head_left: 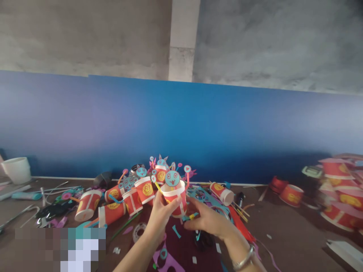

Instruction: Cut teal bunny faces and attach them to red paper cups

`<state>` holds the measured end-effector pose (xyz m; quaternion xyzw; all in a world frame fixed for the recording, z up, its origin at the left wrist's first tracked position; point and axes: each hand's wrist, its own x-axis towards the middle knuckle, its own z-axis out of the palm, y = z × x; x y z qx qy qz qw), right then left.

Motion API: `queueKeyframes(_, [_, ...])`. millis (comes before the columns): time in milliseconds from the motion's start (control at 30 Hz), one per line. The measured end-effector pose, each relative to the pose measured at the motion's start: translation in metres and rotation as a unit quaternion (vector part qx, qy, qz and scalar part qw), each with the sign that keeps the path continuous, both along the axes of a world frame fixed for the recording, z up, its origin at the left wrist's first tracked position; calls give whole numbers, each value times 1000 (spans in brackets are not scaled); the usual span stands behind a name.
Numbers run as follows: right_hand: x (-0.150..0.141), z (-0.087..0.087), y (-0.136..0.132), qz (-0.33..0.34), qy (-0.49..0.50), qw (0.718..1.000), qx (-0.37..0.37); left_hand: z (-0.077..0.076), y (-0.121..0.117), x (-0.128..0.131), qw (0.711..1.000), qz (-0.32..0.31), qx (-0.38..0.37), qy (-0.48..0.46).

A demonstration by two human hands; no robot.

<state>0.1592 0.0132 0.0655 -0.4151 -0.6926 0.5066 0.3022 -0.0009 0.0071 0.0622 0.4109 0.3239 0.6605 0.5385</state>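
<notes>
My left hand [165, 211] is wrapped round a red paper cup [173, 194] with a white rim, held upright above the table. A round blue paper face [172, 178] with ears and a drawn smile stands at the cup's far rim. Bent straws stick out on both sides, and a blue heart disc [187, 169] tops the right one. My right hand [202, 216] is just right of the cup, fingers apart and curved. Near its fingertips lie small blue and yellow pieces [190, 217]; whether it touches them I cannot tell.
Decorated red cups [112, 213] lie and stand in a heap at left. A tape roll [139, 232], purple paper scraps [167, 260] and straws are scattered in front. Stacked red cups [342, 215] rise at far right, a white cup [17, 170] at far left. A blue panel [227, 128] backs the table.
</notes>
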Motion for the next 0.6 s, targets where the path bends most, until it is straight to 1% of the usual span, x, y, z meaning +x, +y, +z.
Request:
queueKeyframes(100, [-7,4,-4,-9,87,996,22,5,-5,4,1000,-7,1,14])
queueKeyframes(167, [-12,3,-4,-23,110,993,35,7,-8,5,999,-26,1,21])
queueKeyframes(233, [-14,2,-2,-40,113,992,30,6,-7,3,999,-33,-13,15])
queueKeyframes(300, [-12,-1,1,-53,105,993,19,4,-3,-1,999,-7,-48,-11])
queueKeyframes(367, [-9,-2,3,-56,94,994,19,1,3,-7,995,44,-81,-38])
queueKeyframes(433, [-7,-2,4,-43,87,995,22,-2,10,-12,993,78,-72,-47])
queueKeyframes(500, [-7,0,3,-30,81,996,20,-4,14,-16,994,81,-52,-58])
queueKeyframes(600, [-9,2,0,-32,64,997,14,-7,17,-18,993,86,-39,-67])
